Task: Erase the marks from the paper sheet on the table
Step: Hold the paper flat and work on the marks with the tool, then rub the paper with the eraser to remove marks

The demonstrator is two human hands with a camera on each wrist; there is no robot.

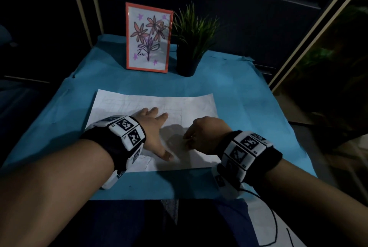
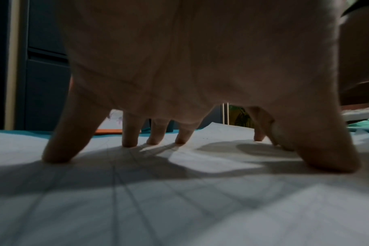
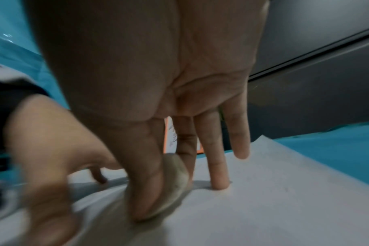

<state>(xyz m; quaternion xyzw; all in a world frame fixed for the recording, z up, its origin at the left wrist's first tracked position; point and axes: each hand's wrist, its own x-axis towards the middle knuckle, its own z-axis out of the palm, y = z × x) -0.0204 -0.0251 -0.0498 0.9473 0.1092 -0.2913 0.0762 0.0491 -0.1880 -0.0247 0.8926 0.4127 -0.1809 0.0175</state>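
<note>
A white paper sheet [image 1: 189, 103] with faint pencil lines lies on the blue table cover [image 1: 249, 87]. My left hand [image 1: 159, 133] is spread on its near-left part, the straight fingertips [image 2: 128, 141] and thumb pressing it down. A thin squiggle mark [image 1: 147, 161] shows beside the thumb. My right hand [image 1: 191, 139] is on the sheet's near middle, close to the left thumb. Its thumb and first fingers pinch a worn greyish eraser [image 3: 177, 179] whose lower end touches the paper [image 3: 284, 199]. One of its fingers [image 3: 219, 179] rests on the sheet and the outermost finger is lifted. The eraser is hidden in the head view.
An orange-framed flower drawing [image 1: 148, 37] stands at the back of the table next to a potted green plant [image 1: 191, 47]. Dark cabinet fronts rise behind. The table's front edge [image 1: 159, 199] is right below my wrists.
</note>
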